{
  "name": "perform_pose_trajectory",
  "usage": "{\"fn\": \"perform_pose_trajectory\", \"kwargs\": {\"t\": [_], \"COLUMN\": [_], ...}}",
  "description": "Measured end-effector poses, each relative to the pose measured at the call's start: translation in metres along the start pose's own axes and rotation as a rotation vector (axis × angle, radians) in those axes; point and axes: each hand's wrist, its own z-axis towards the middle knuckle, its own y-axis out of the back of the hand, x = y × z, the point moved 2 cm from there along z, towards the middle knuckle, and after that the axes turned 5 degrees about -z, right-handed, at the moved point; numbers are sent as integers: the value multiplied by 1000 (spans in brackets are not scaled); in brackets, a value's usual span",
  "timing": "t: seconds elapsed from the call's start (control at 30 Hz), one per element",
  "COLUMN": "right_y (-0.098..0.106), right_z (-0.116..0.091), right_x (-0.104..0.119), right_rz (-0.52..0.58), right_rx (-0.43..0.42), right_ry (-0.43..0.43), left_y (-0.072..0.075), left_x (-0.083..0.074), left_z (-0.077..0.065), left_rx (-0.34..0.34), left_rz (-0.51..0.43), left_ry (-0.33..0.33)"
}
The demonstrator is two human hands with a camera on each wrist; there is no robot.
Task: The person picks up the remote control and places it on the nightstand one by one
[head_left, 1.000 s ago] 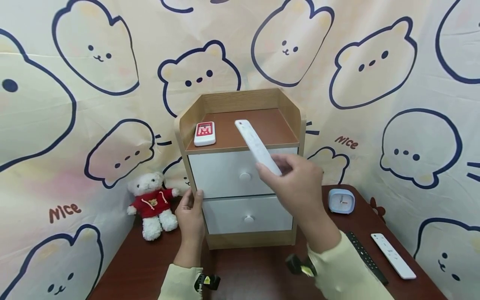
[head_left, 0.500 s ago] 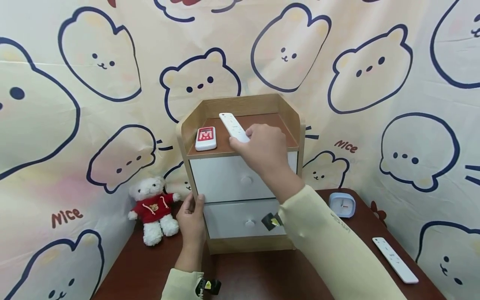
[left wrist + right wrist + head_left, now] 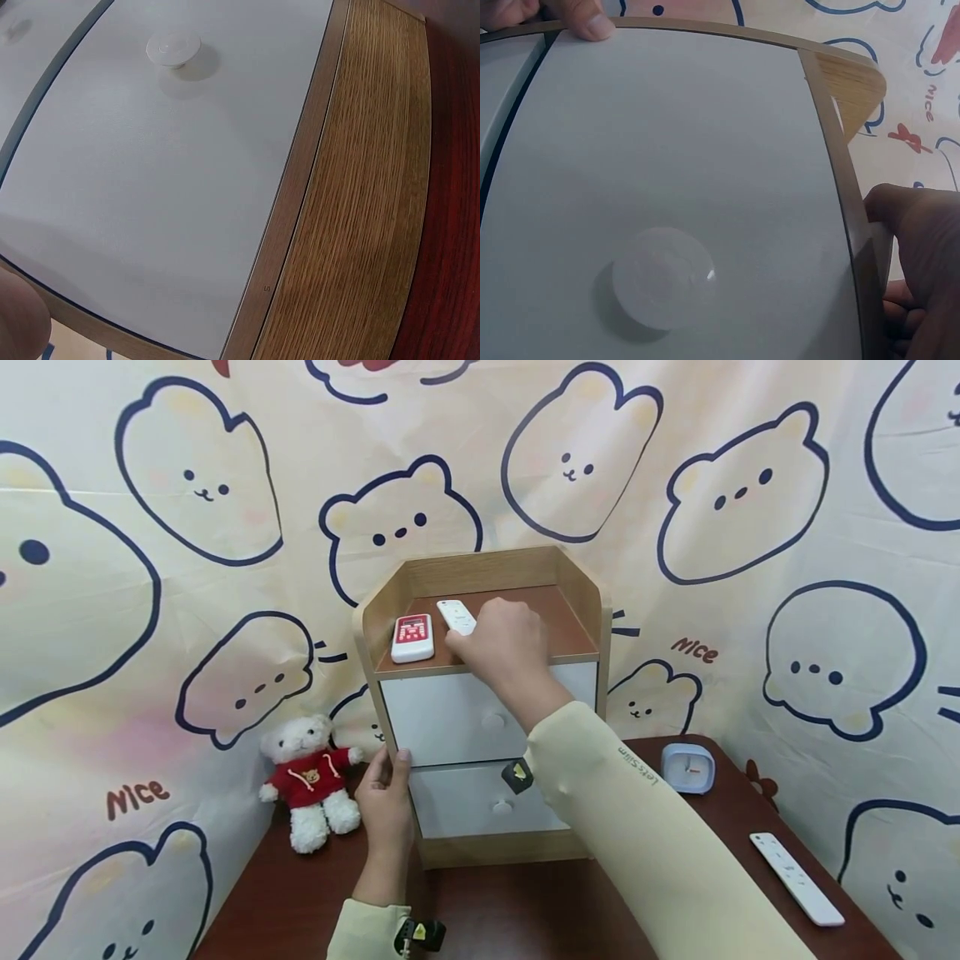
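In the head view my right hand [image 3: 506, 639] grips a white remote control [image 3: 455, 615] by its near end, low over the brown top shelf [image 3: 566, 627] of a small wooden cabinet. The far end of the remote sticks out past the thumb; the rest is hidden by the hand. Just left of it lies a white calculator-like device [image 3: 412, 638] with a red face. My left hand [image 3: 386, 802] rests on the cabinet's left side, thumb on the front edge. The right wrist view shows the right hand [image 3: 930, 262] at the shelf edge beside the upper drawer [image 3: 690, 142].
Two white drawers with round knobs [image 3: 502, 807] form the cabinet front. A white teddy bear [image 3: 309, 781] in a red hoodie sits to the left. On the right are a blue clock [image 3: 687, 768] and another white remote [image 3: 797, 878]. A cartoon-print cloth [image 3: 570, 460] hangs behind.
My right hand has carried the white remote leftward and back from in front of the drawers, then lowered it toward the shelf beside the red-faced device. The left hand has stayed on the cabinet.
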Motion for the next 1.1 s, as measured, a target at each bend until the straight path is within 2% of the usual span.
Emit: {"fn": "perform_pose_trajectory", "kwargs": {"t": [0.37, 0.53, 0.67, 1.1], "right_y": [-10, -13, -14, -12], "right_z": [2, 0, 1, 2], "right_x": [10, 11, 10, 9], "right_rz": [-103, -146, -151, -155], "right_rx": [-21, -57, -81, -76], "right_ry": [27, 43, 48, 60], "left_y": [1, 2, 1, 0], "left_x": [2, 3, 3, 1], "left_z": [0, 0, 0, 0], "left_rx": [0, 5, 7, 2], "left_rz": [-32, -39, -48, -28], "left_ry": [-18, -27, -34, -30]}}
